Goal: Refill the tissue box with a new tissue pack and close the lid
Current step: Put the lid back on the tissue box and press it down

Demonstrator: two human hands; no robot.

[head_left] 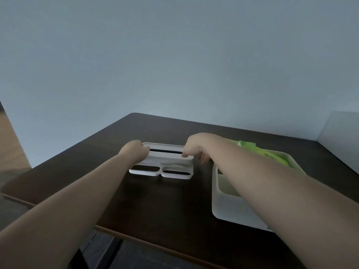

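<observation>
1. Lid (pixel 162 167): white, at frame centre on the dark bench (pixel 155 206).
2. Left hand (pixel 135 150): closed on the lid's left end.
3. Right hand (pixel 196 147): pinching the lid's right end.
4. Box (pixel 229 210): open, lower right, holding a green pack (pixel 264 154).

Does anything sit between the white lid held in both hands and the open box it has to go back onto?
Only the person's own right forearm, which crosses above the open white plastic tissue box. The white slotted plastic lid, held by left hand and right hand, has bare dark wooden table between it and the box.
</observation>
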